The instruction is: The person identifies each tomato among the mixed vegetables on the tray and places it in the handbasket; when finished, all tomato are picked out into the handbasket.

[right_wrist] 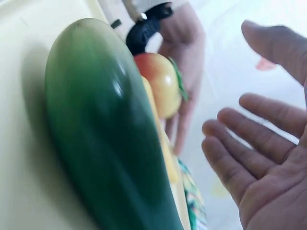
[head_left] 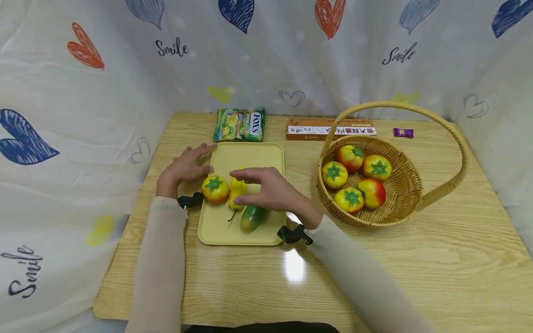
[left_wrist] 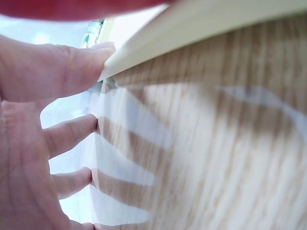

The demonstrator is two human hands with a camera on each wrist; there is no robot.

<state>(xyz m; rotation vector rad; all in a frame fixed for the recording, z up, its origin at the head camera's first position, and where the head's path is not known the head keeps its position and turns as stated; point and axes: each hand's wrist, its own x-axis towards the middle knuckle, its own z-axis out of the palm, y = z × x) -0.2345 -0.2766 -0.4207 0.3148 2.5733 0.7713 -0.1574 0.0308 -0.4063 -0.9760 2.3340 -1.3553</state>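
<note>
My left hand (head_left: 188,165) is at the left edge of a pale yellow tray (head_left: 262,155), fingers spread. In the left wrist view its thumb (left_wrist: 62,69) lies against the tray's edge (left_wrist: 192,40), with the other fingers apart beneath. On the tray are a red-yellow tomato-like fruit (head_left: 215,190) with a green star-shaped top, a yellow pepper (head_left: 235,196) and a dark green cucumber-like vegetable (head_left: 253,218). My right hand (head_left: 270,188) hovers over the pepper and vegetable, covering part of them. In the right wrist view this hand (right_wrist: 264,158) holds nothing, thumb apart from its fingers.
To the right stands a tall-handled wicker basket (head_left: 405,185) with several similar red-yellow fruits (head_left: 351,200). Along the back lie a green Fox's packet (head_left: 240,125), a long brown box (head_left: 331,129) and a small purple packet (head_left: 403,132). A heart-printed curtain (head_left: 266,60) hangs behind the table.
</note>
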